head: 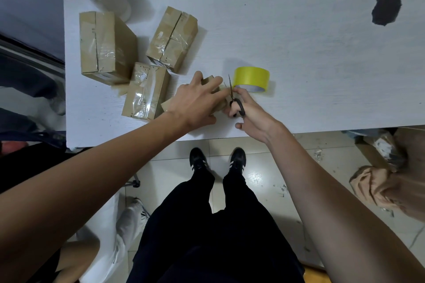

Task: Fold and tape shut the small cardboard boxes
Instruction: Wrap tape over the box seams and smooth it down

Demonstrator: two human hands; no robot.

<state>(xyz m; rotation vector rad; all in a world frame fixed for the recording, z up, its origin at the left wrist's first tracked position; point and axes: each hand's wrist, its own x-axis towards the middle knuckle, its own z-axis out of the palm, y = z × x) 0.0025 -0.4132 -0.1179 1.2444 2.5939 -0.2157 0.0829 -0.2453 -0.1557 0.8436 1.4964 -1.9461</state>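
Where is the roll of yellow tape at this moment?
The roll of yellow tape stands on the white table, just beyond the right hand holding the scissors, to the right of the small cardboard box.

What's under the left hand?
A small cardboard box on the table, pressed by the left hand. Only its edges show; its top and any tape are covered.
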